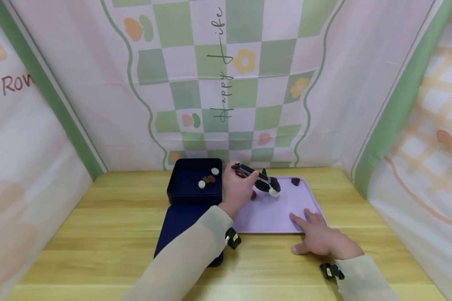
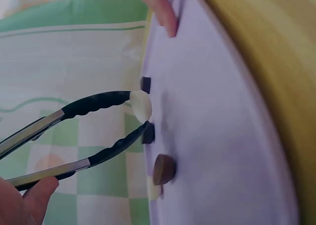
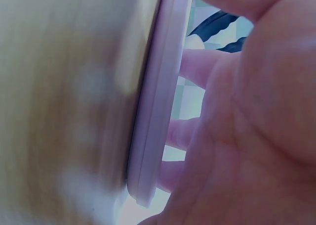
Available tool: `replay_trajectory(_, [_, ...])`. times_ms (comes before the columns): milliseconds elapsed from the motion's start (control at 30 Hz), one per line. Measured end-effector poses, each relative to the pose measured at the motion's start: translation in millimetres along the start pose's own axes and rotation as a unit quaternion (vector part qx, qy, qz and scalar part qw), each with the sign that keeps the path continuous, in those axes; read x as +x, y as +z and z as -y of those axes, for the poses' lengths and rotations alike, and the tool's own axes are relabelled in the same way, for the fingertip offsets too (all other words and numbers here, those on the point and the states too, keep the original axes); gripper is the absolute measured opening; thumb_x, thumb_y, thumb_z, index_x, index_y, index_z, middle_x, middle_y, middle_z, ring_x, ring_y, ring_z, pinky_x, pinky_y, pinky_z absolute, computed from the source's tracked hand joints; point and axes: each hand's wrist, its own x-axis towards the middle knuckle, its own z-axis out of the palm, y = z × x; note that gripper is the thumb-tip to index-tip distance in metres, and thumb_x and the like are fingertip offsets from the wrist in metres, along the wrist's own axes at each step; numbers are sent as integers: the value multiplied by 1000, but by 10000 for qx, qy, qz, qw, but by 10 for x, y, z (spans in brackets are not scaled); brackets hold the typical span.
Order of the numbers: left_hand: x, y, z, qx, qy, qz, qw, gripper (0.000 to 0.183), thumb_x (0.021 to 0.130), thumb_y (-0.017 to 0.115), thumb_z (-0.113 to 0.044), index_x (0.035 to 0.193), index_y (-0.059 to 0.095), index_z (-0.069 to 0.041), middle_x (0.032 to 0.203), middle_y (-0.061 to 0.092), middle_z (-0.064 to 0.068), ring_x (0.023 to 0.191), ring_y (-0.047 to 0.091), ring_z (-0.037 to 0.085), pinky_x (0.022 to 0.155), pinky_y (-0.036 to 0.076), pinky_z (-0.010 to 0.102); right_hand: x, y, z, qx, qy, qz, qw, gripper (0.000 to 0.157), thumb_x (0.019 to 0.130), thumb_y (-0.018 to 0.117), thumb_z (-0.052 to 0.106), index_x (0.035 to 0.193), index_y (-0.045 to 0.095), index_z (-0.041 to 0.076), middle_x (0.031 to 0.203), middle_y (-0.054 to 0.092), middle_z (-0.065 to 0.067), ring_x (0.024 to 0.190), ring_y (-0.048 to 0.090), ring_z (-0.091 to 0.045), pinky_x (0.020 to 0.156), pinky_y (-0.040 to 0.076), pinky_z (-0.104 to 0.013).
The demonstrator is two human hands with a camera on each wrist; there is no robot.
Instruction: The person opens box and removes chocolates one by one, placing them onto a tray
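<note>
My left hand (image 1: 238, 190) grips black-and-silver tongs (image 1: 253, 172) over the far part of a lilac tray (image 1: 271, 217). At the tong tips is a small white piece (image 2: 141, 106), against the upper tip, with the lower tip at its edge in the left wrist view. A brown piece (image 2: 165, 169) and a dark piece (image 2: 148, 133) lie on the tray nearby. Another dark piece (image 1: 295, 181) sits toward the tray's far right corner. My right hand (image 1: 318, 237), fingers spread, rests at the tray's near right corner.
Left of the tray stands a navy box (image 1: 193, 196) holding white pieces (image 1: 215, 171) and brown pieces (image 1: 209, 179). In front of it lies a flat navy lid (image 1: 181, 223), partly under my left forearm. Patterned cloth (image 1: 245, 92) hangs behind the wooden table (image 1: 109, 217).
</note>
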Motion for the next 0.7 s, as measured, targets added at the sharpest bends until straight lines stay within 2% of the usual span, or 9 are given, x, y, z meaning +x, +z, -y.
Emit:
replay_trajectory(167, [-73,54,14,-93,138,185,9997,31,79,81,-8,90,52,-12,78,63,-1,67,61,12,56,54,32,-2,12,-1,-17,-63,-56,10000,105,72,82,54,153,36,4,150,10,-44,132,5,-69,93,17,-83])
replay_trajectory(300, [-90,57,32,-25,285,352,9990,32,81,82,-11,93,52,-12,83,61,0,70,61,11,60,55,29,-3,13,0,-73,-71,-84,9999,105,72,81,55,152,37,4,150,11,-44,132,6,-69,93,18,-83])
replay_trajectory(500, [-95,36,18,49,374,363,9986,32,82,82,-12,95,52,-12,87,59,0,71,61,11,61,55,29,7,19,-2,-45,-58,-61,10000,105,72,82,54,152,37,4,150,11,-45,132,5,-70,95,17,-82])
replay_trajectory(600, [-92,17,13,-38,274,456,9986,32,83,81,-12,97,52,-12,88,58,1,66,61,15,56,55,31,26,37,-26,-35,-47,-71,10000,105,71,82,54,152,38,4,150,10,-45,132,5,-69,95,16,-82])
replay_trajectory(700, [-85,-7,-9,-269,-46,553,9981,35,83,81,-13,103,52,-12,87,61,3,58,62,21,49,54,34,38,52,-44,-38,-49,-100,9999,105,71,83,54,152,38,5,150,11,-45,132,4,-69,95,15,-82])
